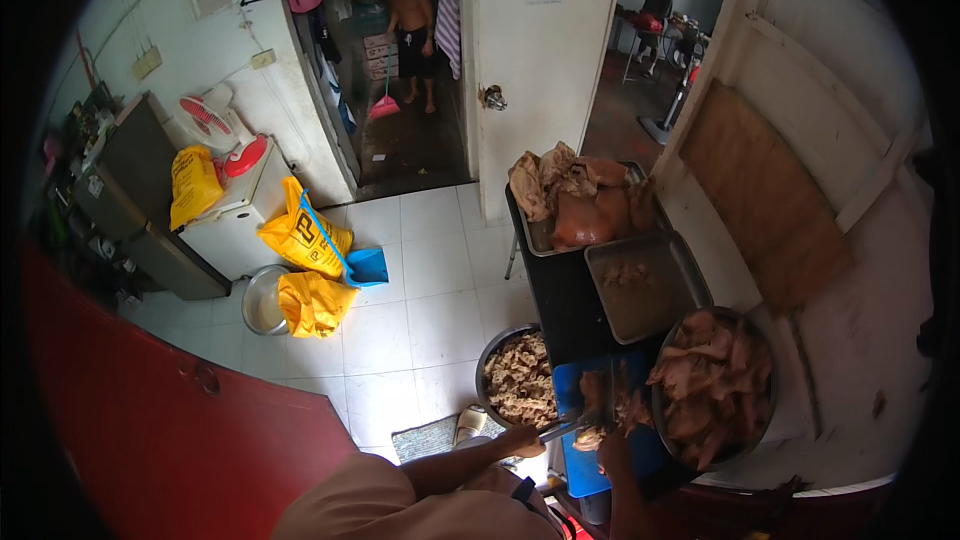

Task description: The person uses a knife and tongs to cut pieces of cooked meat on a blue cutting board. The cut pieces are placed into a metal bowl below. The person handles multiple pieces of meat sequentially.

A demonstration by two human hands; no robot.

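My left hand [526, 441] grips metal tongs [561, 430], whose tips reach over pieces of cooked meat [594, 393] on a blue cutting board [571, 465]. At the near part of the board is my right hand [615, 454], closed around what looks like a knife handle; a thin blade [612, 390] seems to extend away from it among the meat. A lighter chunk of meat [589, 439] lies between the hands. The dim light hides the finer details of the grip and blade.
Right of the board stands a round pan [772, 420] of meat slabs. Beyond are a shallow metal tray [600, 315] with scraps and another tray [534, 240] of large pieces. A basin [484, 360] holds chopped pieces. One person [414, 15] holds a broom; another [657, 4] stands farther off.
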